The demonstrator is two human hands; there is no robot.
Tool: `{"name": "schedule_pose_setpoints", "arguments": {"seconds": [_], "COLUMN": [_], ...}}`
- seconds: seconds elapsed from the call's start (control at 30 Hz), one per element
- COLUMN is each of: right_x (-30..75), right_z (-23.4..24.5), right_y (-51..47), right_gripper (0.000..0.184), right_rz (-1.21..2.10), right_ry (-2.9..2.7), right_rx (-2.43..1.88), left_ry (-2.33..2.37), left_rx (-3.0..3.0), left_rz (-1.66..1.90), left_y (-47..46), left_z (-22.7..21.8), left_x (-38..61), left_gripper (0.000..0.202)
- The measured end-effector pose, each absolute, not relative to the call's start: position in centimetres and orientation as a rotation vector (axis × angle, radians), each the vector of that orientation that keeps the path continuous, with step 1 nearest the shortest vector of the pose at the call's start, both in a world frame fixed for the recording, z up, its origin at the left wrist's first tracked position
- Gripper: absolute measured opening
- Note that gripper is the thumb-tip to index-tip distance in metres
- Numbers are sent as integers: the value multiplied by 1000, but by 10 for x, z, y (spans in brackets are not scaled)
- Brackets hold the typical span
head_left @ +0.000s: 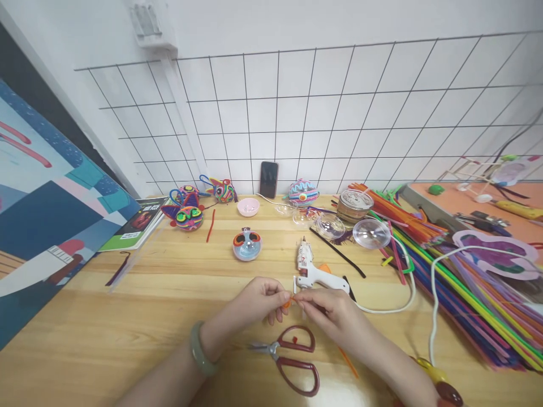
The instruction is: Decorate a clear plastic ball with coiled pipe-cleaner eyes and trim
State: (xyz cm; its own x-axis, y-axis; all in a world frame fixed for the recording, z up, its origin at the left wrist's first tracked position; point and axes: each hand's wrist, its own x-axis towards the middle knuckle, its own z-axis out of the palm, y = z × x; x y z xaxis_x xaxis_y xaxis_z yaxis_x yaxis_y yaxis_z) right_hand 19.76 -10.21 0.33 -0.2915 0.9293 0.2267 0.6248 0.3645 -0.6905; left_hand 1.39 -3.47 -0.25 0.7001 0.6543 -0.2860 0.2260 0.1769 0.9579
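Observation:
Between my two hands is a small orange pipe cleaner piece [287,304], curled at one end. My left hand [266,298] pinches it between thumb and forefinger, and my right hand [326,312] pinches it from the other side with the fingertips. Just below them lie red-handled scissors [292,356], blades pointing left, with a tiny red scrap inside one handle loop. A white glue gun [316,274] rests right behind my hands, nozzle pointing away. Farther back sits a clear round ball [248,247] with orange and black eye shapes. A straight orange pipe cleaner [348,363] shows beneath my right forearm.
Bundles of coloured pipe cleaners [470,305] lie at the right, crossed by a white cord [432,305]. Clear plastic half-shells [371,233] and a pink bowl [248,207] stand farther back. Finished fish-like balls [189,217] sit at the left; a phone [268,180] leans on the wall.

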Motion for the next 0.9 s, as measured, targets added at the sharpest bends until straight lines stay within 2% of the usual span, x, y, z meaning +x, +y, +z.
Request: {"name": "schedule_pose_setpoints", "arguments": {"seconds": [0.67,0.9], "right_x": [176,170], "right_z": [-6,-9], "right_y": [-108,-107], "right_gripper": [24,34], "right_rz": [764,1084], "right_ry": [-1637,-1299], "right_rx": [-1351,-1446], "left_ry": [917,901], "left_rx": [1236,1268], "left_rz": [837,940], "left_y": [-50,-55], "left_z": [-11,-1], "left_x": [35,35], "left_gripper": [42,38]}}
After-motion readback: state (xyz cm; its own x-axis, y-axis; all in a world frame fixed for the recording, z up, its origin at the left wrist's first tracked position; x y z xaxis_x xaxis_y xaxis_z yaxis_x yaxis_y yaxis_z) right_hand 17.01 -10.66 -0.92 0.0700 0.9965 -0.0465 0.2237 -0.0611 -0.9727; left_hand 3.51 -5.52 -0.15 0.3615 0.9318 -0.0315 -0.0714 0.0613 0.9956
